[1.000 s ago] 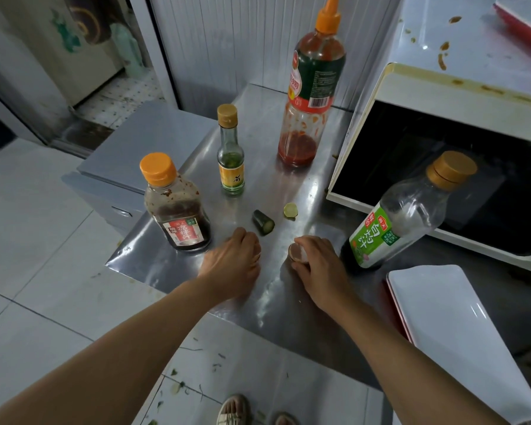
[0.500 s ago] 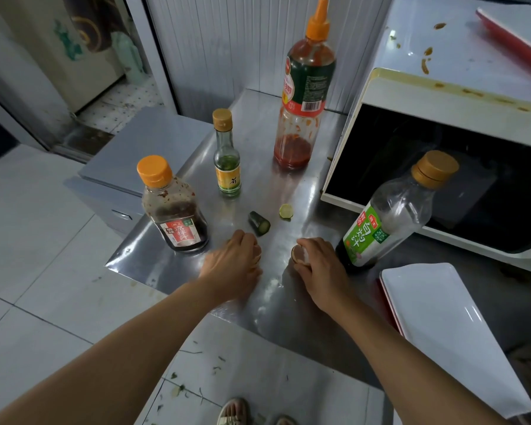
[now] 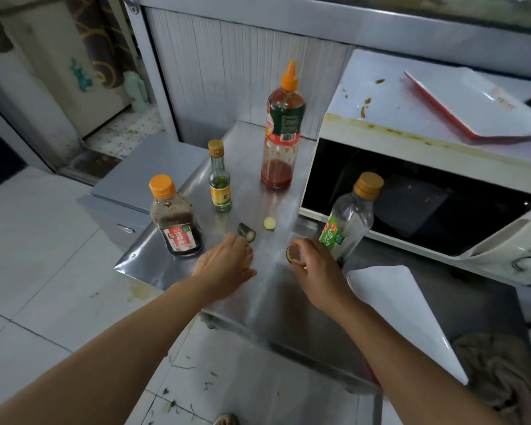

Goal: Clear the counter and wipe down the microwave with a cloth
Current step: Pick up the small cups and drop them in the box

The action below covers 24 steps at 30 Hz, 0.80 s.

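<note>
Person is picking scraps off the steel counter — clearing step, wiping not yet begun. The right hand has fingers curled round a small round brownish slice, pinched at the fingertips. The left hand lies palm-down with fingers bent onto the steel; whether it holds anything underneath I cannot tell.

Just beyond the left fingertips sits a dark green cucumber end, and a bit further out, between the two hands, a pale slice. Best way, I'd judge: sweep those two toward the palm with the left fingers rather than pinch them on slick steel, then carry everything off together.

Room is tight. The dark sauce bottle stands just left of the left hand, the clear bottle nearly touches the right hand's far side — an elbow swing could tip either. Small green bottle and tall red sauce bottle stand further out, well apart from the hands. The near counter edge runs under both wrists, so scraps can roll off onto the floor. Microwave sits to the right beyond the clear bottle, stained on top; a white tray lies just right of the right forearm, and the cloth is bunched beyond the tray.
</note>
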Motion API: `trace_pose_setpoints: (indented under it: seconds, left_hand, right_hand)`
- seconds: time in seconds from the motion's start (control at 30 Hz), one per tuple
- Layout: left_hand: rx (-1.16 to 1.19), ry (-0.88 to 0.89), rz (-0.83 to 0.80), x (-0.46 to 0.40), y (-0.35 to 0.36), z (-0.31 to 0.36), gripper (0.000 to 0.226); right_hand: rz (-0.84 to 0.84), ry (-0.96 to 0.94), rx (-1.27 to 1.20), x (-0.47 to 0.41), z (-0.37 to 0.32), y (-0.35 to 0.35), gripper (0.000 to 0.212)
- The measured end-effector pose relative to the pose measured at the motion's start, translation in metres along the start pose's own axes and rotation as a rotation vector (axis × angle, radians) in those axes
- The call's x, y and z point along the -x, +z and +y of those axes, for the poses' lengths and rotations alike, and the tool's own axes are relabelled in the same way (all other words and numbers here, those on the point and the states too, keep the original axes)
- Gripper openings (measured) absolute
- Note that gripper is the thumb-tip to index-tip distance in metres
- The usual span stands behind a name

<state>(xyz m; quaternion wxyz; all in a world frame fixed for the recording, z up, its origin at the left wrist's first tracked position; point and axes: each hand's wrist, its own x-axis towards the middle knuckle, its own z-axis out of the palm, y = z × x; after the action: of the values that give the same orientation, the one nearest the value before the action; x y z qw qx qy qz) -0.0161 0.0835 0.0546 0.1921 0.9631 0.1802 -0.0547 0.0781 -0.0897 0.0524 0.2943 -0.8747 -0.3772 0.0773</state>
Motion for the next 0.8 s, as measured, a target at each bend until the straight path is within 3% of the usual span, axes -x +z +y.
trace_pose_setpoints:
  seconds: [0.37, 0.8]
  left_hand:
    - [-0.062, 0.086, 0.097, 0.048, -0.034, 0.046, 0.049]
    - [-0.068, 0.375, 0.054, 0.101, -0.041, 0.076, 0.044]
  right_hand:
    - [0.101, -0.094, 0.024, 0.042, -0.027, -0.057, 0.033]
    - [0.321, 0.097, 0.135, 0.145, -0.052, -0.069, 0.028]
